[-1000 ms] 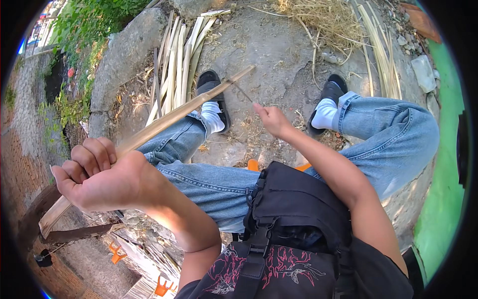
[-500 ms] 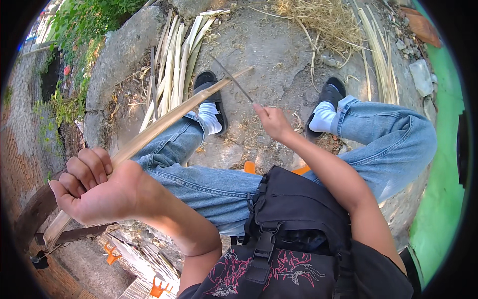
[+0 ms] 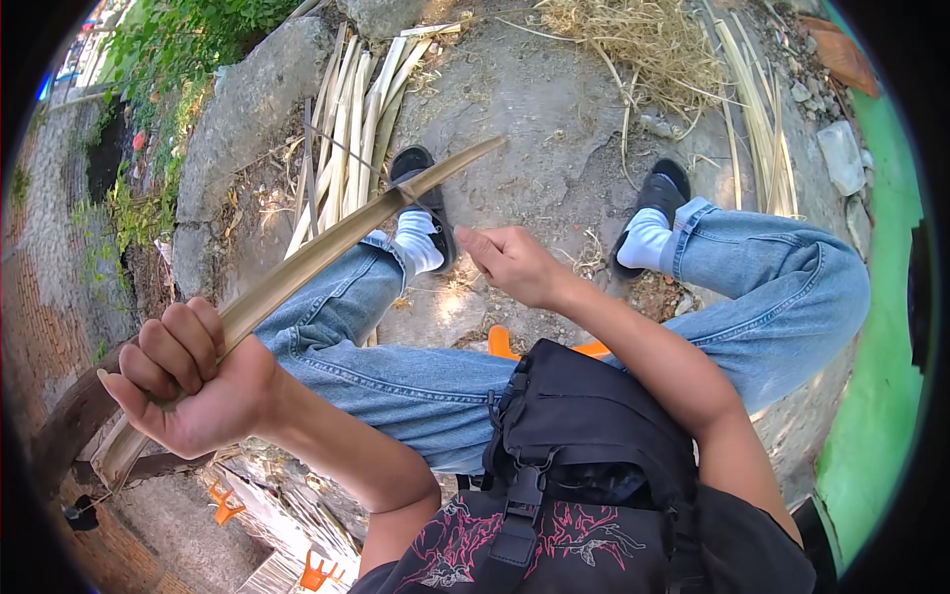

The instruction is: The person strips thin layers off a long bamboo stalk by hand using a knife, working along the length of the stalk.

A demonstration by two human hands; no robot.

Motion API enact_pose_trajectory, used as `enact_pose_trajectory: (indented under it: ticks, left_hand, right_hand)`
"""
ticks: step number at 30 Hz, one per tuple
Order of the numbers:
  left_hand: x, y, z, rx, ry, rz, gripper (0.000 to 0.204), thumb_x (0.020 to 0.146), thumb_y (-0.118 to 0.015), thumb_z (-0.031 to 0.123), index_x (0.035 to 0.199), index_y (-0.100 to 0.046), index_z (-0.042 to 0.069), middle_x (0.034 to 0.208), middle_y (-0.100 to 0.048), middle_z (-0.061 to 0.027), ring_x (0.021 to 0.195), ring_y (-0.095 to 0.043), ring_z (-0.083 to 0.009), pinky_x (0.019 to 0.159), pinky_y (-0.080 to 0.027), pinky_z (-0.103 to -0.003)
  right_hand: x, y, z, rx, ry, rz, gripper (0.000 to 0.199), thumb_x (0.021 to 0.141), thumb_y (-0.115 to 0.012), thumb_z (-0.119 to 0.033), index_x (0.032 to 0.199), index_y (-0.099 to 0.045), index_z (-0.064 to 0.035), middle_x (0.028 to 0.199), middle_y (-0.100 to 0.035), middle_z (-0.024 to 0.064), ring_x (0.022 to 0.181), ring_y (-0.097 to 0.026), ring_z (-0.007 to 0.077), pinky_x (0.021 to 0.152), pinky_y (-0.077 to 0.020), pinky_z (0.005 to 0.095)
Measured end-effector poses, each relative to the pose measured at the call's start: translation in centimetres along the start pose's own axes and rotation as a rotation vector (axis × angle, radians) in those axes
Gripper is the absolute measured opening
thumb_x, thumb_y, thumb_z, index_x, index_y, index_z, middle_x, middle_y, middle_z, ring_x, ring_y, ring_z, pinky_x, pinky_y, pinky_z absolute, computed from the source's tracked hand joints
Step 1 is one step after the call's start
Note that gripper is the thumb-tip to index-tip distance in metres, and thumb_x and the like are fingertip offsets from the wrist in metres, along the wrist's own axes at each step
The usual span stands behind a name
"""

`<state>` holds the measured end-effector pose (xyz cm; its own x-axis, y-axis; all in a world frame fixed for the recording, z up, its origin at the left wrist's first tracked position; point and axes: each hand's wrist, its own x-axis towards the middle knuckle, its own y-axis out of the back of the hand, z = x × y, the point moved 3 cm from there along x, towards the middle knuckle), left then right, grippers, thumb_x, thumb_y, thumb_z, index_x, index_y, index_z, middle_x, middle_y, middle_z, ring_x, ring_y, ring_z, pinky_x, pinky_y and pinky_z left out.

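Note:
My left hand (image 3: 188,376) is closed around the lower part of a long pale strip of split stalk (image 3: 327,247), bamboo-like, that slants up and away to a narrow curved tip. My right hand (image 3: 515,265) makes a fist on a knife whose handle is hidden in my fingers. Its thin dark blade (image 3: 348,153) points up to the left and crosses the strip near its far end, seemingly touching it. Below that crossing is my left sandalled foot (image 3: 424,233).
Several pale strips (image 3: 351,109) lie in a bundle beside the stone ledge (image 3: 247,89). Curly shavings (image 3: 643,45) heap up ahead, with more strips (image 3: 757,119) at the right. A green wall (image 3: 881,396) bounds the right side. A black bag (image 3: 604,406) rests on my lap.
My right hand has moved left and nearer to me, and the blade now reaches farther left across the strip. The strip has turned slightly in my left hand, which stays nearly in place.

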<state>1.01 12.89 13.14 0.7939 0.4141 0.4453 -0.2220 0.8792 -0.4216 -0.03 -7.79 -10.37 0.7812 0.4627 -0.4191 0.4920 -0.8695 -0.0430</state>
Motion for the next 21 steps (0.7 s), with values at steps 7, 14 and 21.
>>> enact_pose_trajectory:
  ticks: [7,14,21]
  left_hand:
    - [-0.6,-0.6,0.1,0.141,-0.066,0.246,0.043,0.091,-0.043,0.021,0.056,-0.017,0.021,0.05,-0.014,0.0042,0.044,-0.01,-0.0089,0.044,-0.009,-0.028]
    - [-0.3,-1.0,-0.3,0.274,-0.112,0.404,0.044,0.093,-0.041,0.023,0.055,-0.019,0.02,0.048,-0.015,0.0046,0.041,-0.009,-0.0075,0.041,-0.009,-0.025]
    - [-0.6,-1.7,-0.3,0.254,-0.098,0.358,0.044,0.093,-0.04,0.021,0.055,-0.017,0.02,0.049,-0.013,0.0043,0.041,-0.009,-0.0081,0.041,-0.008,-0.026]
  right_hand:
    - [0.3,0.2,3.1,-0.024,-0.051,0.087,0.058,0.097,-0.039,-0.045,0.056,-0.041,-0.0042,0.051,-0.037,-0.0007,0.051,-0.034,0.0099,0.048,-0.0308,0.0306]
    - [0.0,0.8,2.7,-0.139,-0.086,0.021,0.06,0.097,-0.04,-0.045,0.056,-0.042,-0.001,0.05,-0.037,0.0017,0.051,-0.033,0.0104,0.048,-0.0304,0.0323]
    - [-0.1,1.7,3.9,-0.173,-0.132,0.005,0.062,0.096,-0.041,-0.045,0.057,-0.045,0.002,0.048,-0.034,0.004,0.05,-0.033,0.0125,0.048,-0.0303,0.0358]
